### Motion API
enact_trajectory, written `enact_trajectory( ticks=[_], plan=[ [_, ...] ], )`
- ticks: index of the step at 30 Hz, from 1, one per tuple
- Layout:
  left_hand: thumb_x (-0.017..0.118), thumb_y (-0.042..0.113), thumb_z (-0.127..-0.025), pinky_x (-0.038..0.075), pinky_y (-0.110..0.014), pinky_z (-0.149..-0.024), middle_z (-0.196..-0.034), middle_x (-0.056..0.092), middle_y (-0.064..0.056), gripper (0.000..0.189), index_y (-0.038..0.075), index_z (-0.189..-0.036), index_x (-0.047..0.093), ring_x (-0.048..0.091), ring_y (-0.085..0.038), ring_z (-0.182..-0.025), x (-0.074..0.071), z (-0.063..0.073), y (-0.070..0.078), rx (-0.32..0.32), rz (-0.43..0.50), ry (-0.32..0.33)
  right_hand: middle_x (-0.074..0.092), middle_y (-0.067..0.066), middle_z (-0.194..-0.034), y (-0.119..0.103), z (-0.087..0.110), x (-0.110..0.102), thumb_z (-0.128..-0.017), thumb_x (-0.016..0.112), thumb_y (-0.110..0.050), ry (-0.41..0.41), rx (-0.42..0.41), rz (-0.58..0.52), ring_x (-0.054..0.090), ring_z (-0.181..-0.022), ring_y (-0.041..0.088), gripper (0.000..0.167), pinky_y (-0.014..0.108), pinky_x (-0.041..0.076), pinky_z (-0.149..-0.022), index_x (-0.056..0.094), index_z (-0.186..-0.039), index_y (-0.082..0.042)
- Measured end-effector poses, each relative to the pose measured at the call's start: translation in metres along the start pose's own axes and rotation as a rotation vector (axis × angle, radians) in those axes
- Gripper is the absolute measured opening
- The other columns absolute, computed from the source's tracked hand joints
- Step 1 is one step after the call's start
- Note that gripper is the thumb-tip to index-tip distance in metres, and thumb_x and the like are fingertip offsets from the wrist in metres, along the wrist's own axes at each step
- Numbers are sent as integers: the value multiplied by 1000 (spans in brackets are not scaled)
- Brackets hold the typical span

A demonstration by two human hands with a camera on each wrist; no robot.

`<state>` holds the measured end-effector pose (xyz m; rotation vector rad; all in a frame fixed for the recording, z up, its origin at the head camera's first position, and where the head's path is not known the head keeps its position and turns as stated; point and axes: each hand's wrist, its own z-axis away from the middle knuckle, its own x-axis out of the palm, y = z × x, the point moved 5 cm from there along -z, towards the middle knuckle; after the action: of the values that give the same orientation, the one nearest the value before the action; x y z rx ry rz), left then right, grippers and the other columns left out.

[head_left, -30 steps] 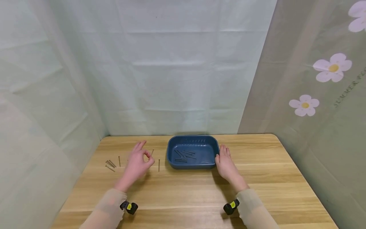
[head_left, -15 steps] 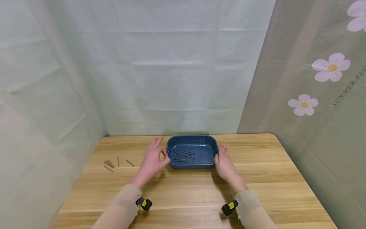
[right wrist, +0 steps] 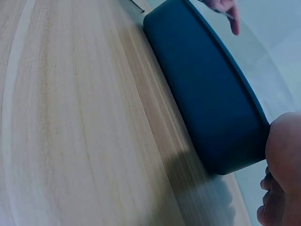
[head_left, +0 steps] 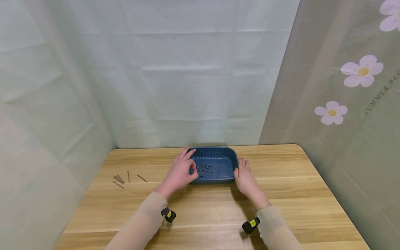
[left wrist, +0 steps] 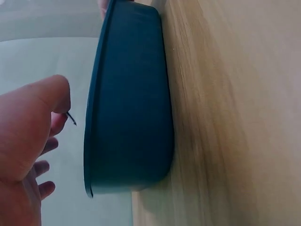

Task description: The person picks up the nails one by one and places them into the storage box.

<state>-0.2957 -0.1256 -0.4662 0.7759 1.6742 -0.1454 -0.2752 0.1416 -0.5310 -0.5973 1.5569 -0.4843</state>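
My left hand [head_left: 179,172] is above the left end of a dark blue rectangular tray [head_left: 215,181]. Its thumb and index finger pinch a thin nail [left wrist: 71,119], whose end sticks out below the fingertips in the left wrist view. The other fingers are spread. My right hand [head_left: 247,180] rests against the tray's right end, fingers extended along the wall and thumb near the rim. Several nails [head_left: 206,170] lie loose on the tray floor, some hidden behind my left hand.
On the wooden table [head_left: 212,215], left of the tray, lie a small cluster of nails [head_left: 118,179], one upright-pointing nail [head_left: 128,176] and one slanted nail [head_left: 142,178]. A pale curtain [head_left: 200,86] hangs behind the table's back edge.
My left hand has moved right, from the nails on the table to above the tray, carrying a pinched nail. My right hand stays at the tray's right end.
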Motion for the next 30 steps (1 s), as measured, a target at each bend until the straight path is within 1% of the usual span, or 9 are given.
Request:
enact_trajectory(
  ticks=[3,7,10,12,15,20,22,24,30],
  plan=[
    [77,15,-87,25,-62,-126,-166,45,-14,25,24,-71,60,21,-37,-162,5,-10,2,60,-28,-66,21,38,-168,-1,0,-1,-113,38,-16,2,1,2,14,-158,55,62,59,13,-129,20,-159,21],
    [79,17,-88,26,-63,-125,-166,45,-13,28,26,-70,59,21,-37,-162,12,-22,4,138,-70,-135,22,37,-169,0,0,0,-113,38,-17,-4,6,6,14,-158,54,63,59,13,-129,20,-160,20],
    [77,18,-89,26,-62,-125,-167,45,-12,28,27,-70,59,21,-37,-162,17,-30,6,176,-100,-187,22,37,-169,0,0,0,-113,38,-17,-6,8,6,14,-158,54,63,58,14,-129,20,-160,19],
    [76,18,-91,25,-61,-126,-166,46,-11,27,26,-71,60,22,-37,-162,21,-34,7,191,-111,-227,23,37,-168,0,0,-1,-113,38,-16,1,2,10,15,-158,55,62,59,14,-129,21,-160,20],
    [75,18,-93,27,-61,-125,-161,52,-11,27,25,-71,60,28,-37,-160,26,-40,9,211,-133,-286,23,38,-168,0,0,-1,-113,38,-16,4,-4,15,15,-158,55,61,59,14,-129,22,-159,21],
    [70,19,-98,31,-58,-123,-153,60,-10,30,23,-71,58,36,-36,-157,39,-49,12,253,-252,-377,23,38,-168,1,0,0,-113,39,-16,-5,-2,27,15,-158,55,61,58,14,-129,22,-159,21],
    [69,19,-100,32,-56,-123,-153,61,-9,30,22,-73,58,37,-35,-156,44,-51,13,264,-293,-399,23,38,-168,1,0,0,-113,39,-15,-3,-4,25,15,-158,55,61,58,14,-129,23,-159,21],
    [69,20,-101,31,-54,-125,-154,60,-8,29,21,-74,61,36,-32,-157,48,-52,14,260,-322,-422,24,38,-168,0,0,1,-113,40,-16,0,-9,26,15,-158,54,61,58,14,-129,23,-159,21],
    [70,20,-103,30,-53,-125,-157,57,-7,24,20,-78,71,35,-29,-158,56,-55,18,286,-350,-454,24,38,-167,0,-2,1,-112,39,-15,8,-14,28,16,-158,55,60,59,15,-128,24,-158,21]
  ],
)
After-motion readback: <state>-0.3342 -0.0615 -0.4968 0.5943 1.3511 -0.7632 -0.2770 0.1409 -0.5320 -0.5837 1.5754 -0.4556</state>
